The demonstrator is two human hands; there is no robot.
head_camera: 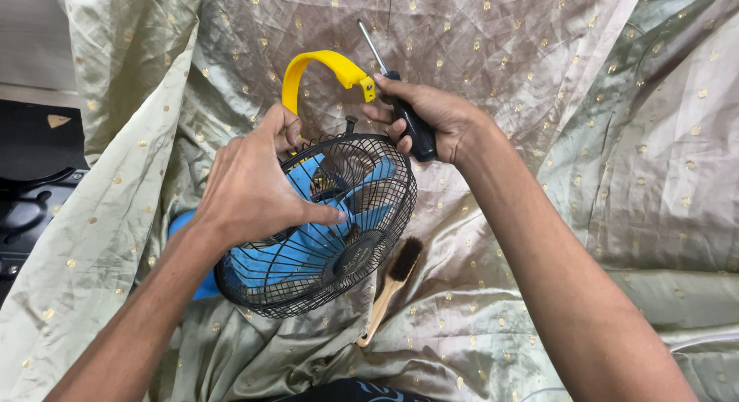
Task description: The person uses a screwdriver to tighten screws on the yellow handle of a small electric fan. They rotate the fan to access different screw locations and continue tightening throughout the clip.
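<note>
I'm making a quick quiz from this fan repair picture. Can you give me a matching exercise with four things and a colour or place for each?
Things:
1. fan blades
2. handle
3. screwdriver
4. brush

Descriptions:
A. lying on the cloth beside the fan
B. yellow, curved
C. blue, inside the black wire cage
D. gripped in the right hand

Pairs: 1-C, 2-B, 3-D, 4-A

The fan (323, 225) fills the middle of the cloth (616, 179), its yellow handle (319, 67) arching behind. A brush (392, 283) lies just right of it; farther right, my grip passes freely.
</note>
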